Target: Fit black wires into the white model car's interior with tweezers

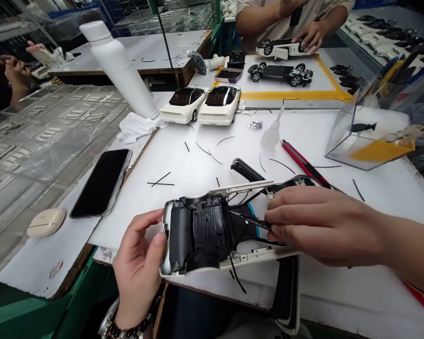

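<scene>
Half-curled left hand [138,259] at lower left: shell [261,254] held; pinched right hand [318,223]: seemingly tweezers [250,220]; lining [208,222] seated, strip [236,273] left loose.

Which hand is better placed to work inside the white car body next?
Probably the right hand: it holds a slim dark tool whose tip reaches over the interior of the white car body. The left hand grips the body's end, apparently steadying it.

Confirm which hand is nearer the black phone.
Left. The left hand grips one end of the car shell, below and right of the phone in view; the right hand, pinching a slim dark tool, is much farther right.
</scene>
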Tool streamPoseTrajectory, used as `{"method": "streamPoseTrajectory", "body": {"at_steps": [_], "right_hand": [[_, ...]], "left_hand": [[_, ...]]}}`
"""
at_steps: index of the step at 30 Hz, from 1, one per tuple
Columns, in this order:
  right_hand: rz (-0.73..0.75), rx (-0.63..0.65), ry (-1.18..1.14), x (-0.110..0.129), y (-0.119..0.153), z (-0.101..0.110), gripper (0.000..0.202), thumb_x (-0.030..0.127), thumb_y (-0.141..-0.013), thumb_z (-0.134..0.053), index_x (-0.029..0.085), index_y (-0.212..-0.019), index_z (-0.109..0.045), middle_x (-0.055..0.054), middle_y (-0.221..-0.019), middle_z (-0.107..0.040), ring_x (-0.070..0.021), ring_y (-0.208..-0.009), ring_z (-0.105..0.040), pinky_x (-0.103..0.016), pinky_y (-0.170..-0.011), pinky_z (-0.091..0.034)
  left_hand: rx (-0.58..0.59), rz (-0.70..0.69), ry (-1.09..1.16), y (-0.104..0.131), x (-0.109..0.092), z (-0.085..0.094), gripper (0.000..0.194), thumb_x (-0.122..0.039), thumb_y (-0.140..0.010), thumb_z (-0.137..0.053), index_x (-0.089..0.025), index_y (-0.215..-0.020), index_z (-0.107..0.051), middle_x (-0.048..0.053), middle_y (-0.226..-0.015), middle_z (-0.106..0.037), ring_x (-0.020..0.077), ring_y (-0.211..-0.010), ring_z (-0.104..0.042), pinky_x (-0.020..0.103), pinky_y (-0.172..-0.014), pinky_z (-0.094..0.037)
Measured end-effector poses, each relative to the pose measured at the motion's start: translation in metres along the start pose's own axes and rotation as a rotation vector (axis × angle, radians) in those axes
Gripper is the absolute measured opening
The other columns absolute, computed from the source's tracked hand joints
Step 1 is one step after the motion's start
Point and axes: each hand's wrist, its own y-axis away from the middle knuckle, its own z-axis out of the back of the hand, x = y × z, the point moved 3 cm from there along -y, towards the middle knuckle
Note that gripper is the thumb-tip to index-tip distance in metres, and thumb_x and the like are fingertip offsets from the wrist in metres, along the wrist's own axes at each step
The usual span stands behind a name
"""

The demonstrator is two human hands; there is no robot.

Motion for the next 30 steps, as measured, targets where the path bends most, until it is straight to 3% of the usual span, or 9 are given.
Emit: {"method": "streamPoseTrajectory", "body": {"at_steps": [10, 30], "right_hand": [[-0.004, -0.014, -0.057, -0.0025, 0.0034, -0.0033, 0.017, 0.002, -0.084, -0.052, 0.017, -0.078, -0.049, -0.008, -0.084, -0.064, -0.0174, -0.078, -0.055, -0.035, -0.070, -0.050], [0.046, -0.090, 0.069, -0.0015, 0.0037, -0.0027, 0.013, 0.013, -0.093, -0.046, 0.019, -0.082, -0.050, -0.007, -0.089, -0.065, -0.0181, -0.086, -0.059, -0.035, -0.076, -0.054]], "left_hand": [[-0.058, -0.009, -0.048, 0.0003, -0.0002, 0.0009, 0.021, -0.027, -0.089, -0.061, -0.024, -0.109, -0.067, 0.000, -0.103, -0.069, 0.0121, -0.095, -0.062, 0.019, -0.084, -0.049], [-0.091, 0.020, -0.013, 0.0003, 0.0000, -0.0007, 0.020, -0.027, -0.087, -0.062, -0.024, -0.107, -0.067, 0.001, -0.103, -0.068, 0.0155, -0.094, -0.062, 0.026, -0.085, -0.048]]}}
